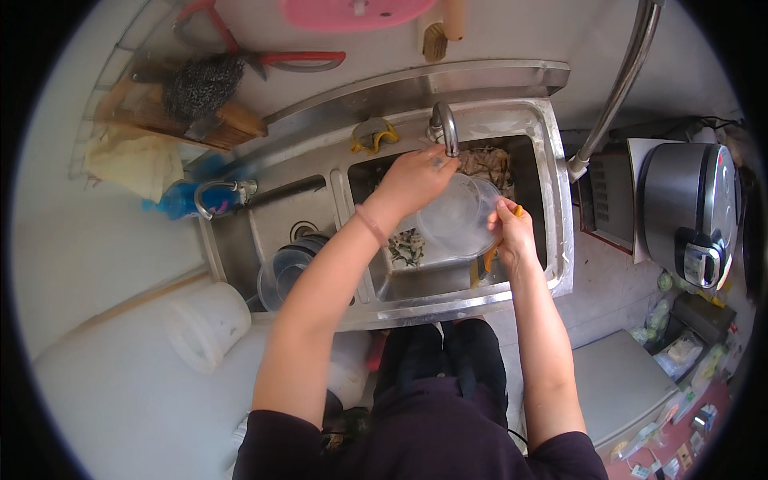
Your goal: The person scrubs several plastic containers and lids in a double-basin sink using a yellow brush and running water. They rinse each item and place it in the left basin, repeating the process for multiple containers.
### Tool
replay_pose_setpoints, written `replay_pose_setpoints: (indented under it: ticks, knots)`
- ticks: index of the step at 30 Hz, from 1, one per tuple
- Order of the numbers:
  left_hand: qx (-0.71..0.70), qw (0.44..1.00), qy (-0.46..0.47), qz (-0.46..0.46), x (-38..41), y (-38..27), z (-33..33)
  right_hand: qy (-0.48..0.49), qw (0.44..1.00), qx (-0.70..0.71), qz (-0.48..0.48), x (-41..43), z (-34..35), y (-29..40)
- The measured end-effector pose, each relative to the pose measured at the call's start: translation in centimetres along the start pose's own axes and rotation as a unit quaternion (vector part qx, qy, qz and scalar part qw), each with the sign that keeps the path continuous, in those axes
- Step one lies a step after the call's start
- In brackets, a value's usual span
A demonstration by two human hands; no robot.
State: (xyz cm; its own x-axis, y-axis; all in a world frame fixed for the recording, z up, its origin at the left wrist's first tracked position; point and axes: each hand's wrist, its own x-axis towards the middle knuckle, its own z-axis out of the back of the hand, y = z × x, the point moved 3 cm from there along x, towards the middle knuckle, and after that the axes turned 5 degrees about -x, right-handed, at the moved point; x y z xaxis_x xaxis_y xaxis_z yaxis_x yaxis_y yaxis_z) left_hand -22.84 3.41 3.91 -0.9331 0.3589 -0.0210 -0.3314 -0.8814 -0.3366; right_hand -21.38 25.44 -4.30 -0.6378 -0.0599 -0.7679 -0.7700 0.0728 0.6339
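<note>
My right hand [513,228] grips the rim of a clear plastic bowl [456,222] in the right sink basin. An orange-handled tool [491,255] passes by the same hand; whether the fingers hold it too is unclear. Over the bowl's upper left edge lies my left hand [420,177], close to the curved faucet spout [447,129]; its fingertips are partly hidden, so I cannot tell its grip. Wet food scraps [407,247] lie on the basin floor, and a brownish heap [489,165] sits behind the bowl.
Clear plastic bowls [282,273] stand in the left basin. A yellow and grey sponge [373,135] rests on the sink's back ledge. A blue bottle [192,200] is by the left faucet. At right stands a rice cooker [690,210]; a white bucket [210,324] is at lower left.
</note>
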Motion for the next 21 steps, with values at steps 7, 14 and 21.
replay_pose_setpoints:
  ticks: [7, 14, 21]
  knots:
    - [-0.401, 0.879, -0.137, 0.218, -2.9, 2.6, -2.5, 0.019, 0.999, -0.016, -0.046, 0.0, -2.0, -1.1]
    - [-0.653, 0.685, -0.15, 0.287, -1.6, 3.4, -3.5, 0.045, 0.997, 0.013, -0.059, -0.3, -1.6, -1.9]
    - [-0.749, 0.601, -0.142, 0.24, 0.2, 1.8, -3.0, 0.069, 0.996, 0.049, -0.009, -2.1, -0.3, -1.7]
